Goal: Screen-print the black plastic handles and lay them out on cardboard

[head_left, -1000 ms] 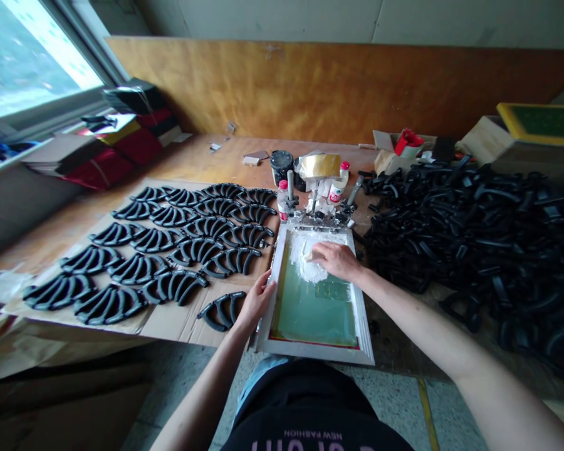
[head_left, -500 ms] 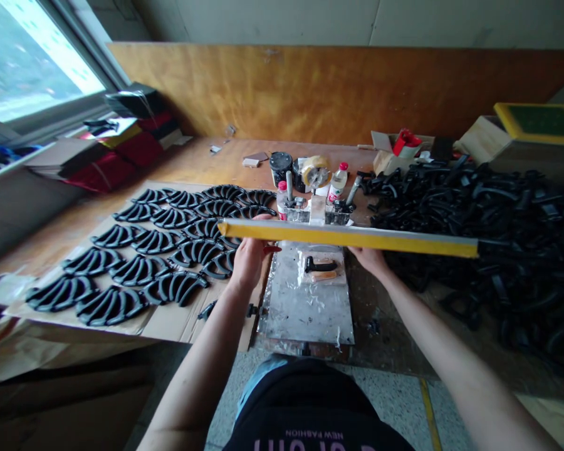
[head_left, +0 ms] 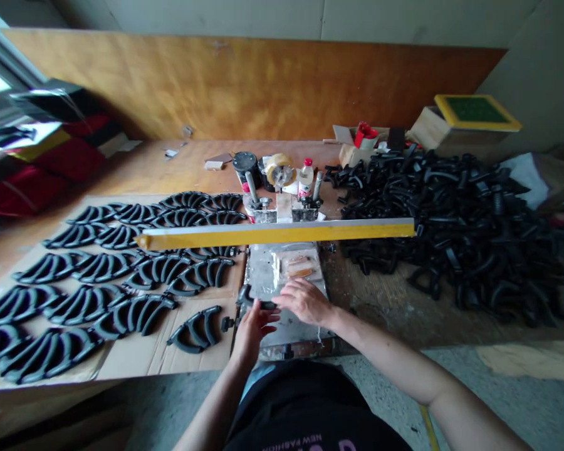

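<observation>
A black curved plastic handle (head_left: 266, 305) is held level between my two hands, above the near part of a grey metal plate (head_left: 289, 331). My left hand (head_left: 254, 329) grips it from below and the left, fingers curled around it. My right hand (head_left: 305, 303) has its fingertips closed at the handle's right end. Just beyond lies a small fixture (head_left: 301, 264) with orange-brown pieces and no handle on it. Above the plate a long yellow-edged frame (head_left: 282, 234) stands raised, seen edge-on, with neither hand touching it.
On cardboard at left lie rows of nested black handles (head_left: 143, 272). A big heap of black handles (head_left: 432, 219) covers the right side. Behind the frame stand a clamp base (head_left: 266, 215), a tape roll (head_left: 280, 170), a dark jar (head_left: 245, 166) and a bottle (head_left: 305, 178).
Both hands have left the yellow-edged frame and come down nearer my body. The black handle has been lifted off the fixture. My view has swung to the right.
</observation>
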### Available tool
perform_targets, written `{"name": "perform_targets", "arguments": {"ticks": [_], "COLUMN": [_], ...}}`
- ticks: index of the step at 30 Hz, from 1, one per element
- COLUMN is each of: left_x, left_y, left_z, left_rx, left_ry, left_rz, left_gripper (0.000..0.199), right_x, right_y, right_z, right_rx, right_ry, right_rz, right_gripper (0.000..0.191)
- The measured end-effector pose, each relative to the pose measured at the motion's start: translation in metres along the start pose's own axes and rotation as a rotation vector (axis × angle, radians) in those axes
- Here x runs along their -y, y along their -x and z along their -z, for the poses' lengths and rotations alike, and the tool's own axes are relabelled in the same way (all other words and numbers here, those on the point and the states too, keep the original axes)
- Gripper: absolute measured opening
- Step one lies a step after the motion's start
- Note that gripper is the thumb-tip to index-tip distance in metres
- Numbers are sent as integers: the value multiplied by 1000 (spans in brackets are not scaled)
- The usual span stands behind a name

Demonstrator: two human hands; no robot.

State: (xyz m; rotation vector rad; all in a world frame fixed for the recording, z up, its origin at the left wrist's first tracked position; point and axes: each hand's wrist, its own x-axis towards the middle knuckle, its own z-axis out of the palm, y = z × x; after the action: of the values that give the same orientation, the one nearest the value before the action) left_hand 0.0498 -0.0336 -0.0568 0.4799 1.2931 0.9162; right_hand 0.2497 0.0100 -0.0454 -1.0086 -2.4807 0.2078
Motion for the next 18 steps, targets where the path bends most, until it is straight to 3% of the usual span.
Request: {"name": "perform_targets", "arguments": {"ticks": [2,5,7,8,10,13,16,18], "left_x": [-2,4,13,16,19,8,-13,-27], "left_y": [-1,-4,-4,-3,-3,-12,-24,-28], "left_z": [46,130,175,190,205,209,213,215], "left_rx": [-182,-582,-711,-717,-658,-559,-549,-547], "left_ry": [-10,-73,-190,-292,-537,-785,-857,-914], "left_rz": [-19,-10,35,69,136,177,177,173], "left_gripper": [51,47,45,47,52,58,55,49], "right_x": [-33,-103,-141,-155,-173,-186,-180,-160], "right_y": [25,82,122,140,167,180,155,122], "right_z": [9,33,44,46,44,37,34,35], "right_rx": [-38,-58,69,155,288,349,200,-3], "right_ry": [33,257,390,415,405,340,194,61], "right_rz": [-194,-706,-952,-1018,-1079,-1118,-1131,-1005], "right_gripper": [27,36,37,37,36,27,25,26]}}
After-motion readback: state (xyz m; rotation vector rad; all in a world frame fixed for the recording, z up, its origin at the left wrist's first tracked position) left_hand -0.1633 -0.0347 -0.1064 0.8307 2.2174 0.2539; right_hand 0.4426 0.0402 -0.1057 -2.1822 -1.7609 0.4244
